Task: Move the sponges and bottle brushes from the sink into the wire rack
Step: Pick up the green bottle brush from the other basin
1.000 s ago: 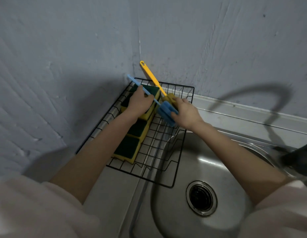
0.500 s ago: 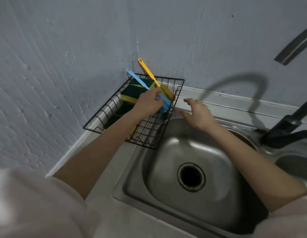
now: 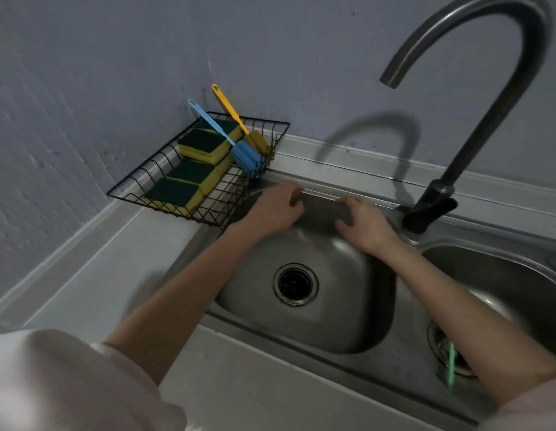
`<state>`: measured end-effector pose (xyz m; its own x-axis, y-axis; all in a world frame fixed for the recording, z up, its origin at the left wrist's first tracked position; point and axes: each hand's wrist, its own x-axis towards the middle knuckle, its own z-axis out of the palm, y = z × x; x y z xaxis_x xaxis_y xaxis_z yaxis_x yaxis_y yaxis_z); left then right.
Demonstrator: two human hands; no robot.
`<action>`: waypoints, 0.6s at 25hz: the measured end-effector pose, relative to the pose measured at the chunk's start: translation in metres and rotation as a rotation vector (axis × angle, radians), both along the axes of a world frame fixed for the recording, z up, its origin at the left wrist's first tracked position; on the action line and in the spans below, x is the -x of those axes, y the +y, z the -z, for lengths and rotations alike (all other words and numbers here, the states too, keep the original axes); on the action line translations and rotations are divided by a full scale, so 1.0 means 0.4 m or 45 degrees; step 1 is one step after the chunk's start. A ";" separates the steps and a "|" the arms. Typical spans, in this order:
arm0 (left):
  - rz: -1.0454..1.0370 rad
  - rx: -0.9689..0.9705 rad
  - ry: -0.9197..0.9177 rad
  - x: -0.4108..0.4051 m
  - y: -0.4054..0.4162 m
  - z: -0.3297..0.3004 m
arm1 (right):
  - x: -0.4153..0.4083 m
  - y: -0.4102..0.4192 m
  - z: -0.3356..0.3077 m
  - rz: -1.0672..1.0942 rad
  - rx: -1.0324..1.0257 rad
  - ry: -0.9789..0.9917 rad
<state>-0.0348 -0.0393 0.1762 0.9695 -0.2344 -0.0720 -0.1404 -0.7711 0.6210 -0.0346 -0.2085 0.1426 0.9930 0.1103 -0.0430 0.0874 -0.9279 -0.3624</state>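
The black wire rack point(image 3: 136, 185) stands in the wall corner left of the sink. Several yellow sponges with dark green tops point(image 3: 202, 144) lie in it in a row and a stack. A blue bottle brush point(image 3: 244, 157) and a yellow bottle brush point(image 3: 255, 140) lean in the rack's right end, handles pointing up at the wall. The left sink basin point(image 3: 342, 300) holds nothing but its drain point(image 3: 295, 284). My left hand point(image 3: 275, 209) and my right hand point(image 3: 365, 223) hover over the basin's far edge, fingers curled and apart, holding nothing.
A dark curved faucet point(image 3: 476, 132) rises at the right between the two basins. The right basin point(image 3: 501, 284) has a drain with a green thing point(image 3: 451, 362) lying in it. Grey walls close off the back and left. A pale counter point(image 3: 93, 284) runs along the left.
My left hand has let go of the blue brush and drawn back out of the rack to the basin edge. My right hand moved right. The view has swung right and back.
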 end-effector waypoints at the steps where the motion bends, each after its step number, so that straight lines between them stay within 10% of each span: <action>1: 0.009 -0.004 0.007 0.014 -0.027 0.010 | 0.012 -0.027 0.004 -0.002 -0.001 0.008; 15: 0.118 -0.066 0.039 0.091 -0.398 0.090 | 0.114 -0.389 0.048 0.087 -0.148 0.075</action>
<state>-0.0711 -0.1984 0.1400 0.9409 -0.3182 -0.1157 -0.1941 -0.7870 0.5856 -0.0800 -0.3642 0.1235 0.9945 0.0502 -0.0922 0.0009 -0.8824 -0.4704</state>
